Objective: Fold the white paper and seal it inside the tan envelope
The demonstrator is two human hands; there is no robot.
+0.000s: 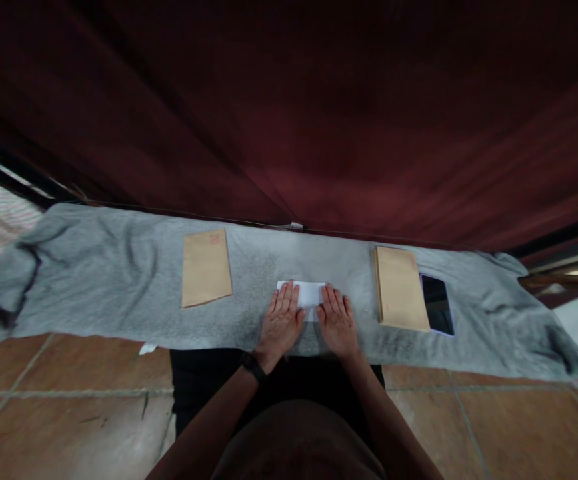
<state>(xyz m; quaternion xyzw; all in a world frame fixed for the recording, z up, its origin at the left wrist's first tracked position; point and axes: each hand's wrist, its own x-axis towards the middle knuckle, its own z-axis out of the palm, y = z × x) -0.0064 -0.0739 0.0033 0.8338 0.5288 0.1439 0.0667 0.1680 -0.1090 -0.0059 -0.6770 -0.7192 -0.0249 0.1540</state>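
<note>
A small white sheet of paper (311, 293) lies on the grey cloth in front of me, and it looks folded. My left hand (283, 321) rests flat on its left end, fingers stretched away from me. On the right end my right hand (337, 321) lies flat in the same way, palm down. Between the two hands the middle of the paper shows; its ends are hidden under the fingers. Neither hand grips anything.
A brown envelope (206, 269) with a red stamp lies to the left. On the right is a stack of brown envelopes (403, 288), partly over a dark-screened phone (437, 305). Grey cloth (119, 280) covers the narrow surface; a dark red curtain (319, 133) hangs behind it.
</note>
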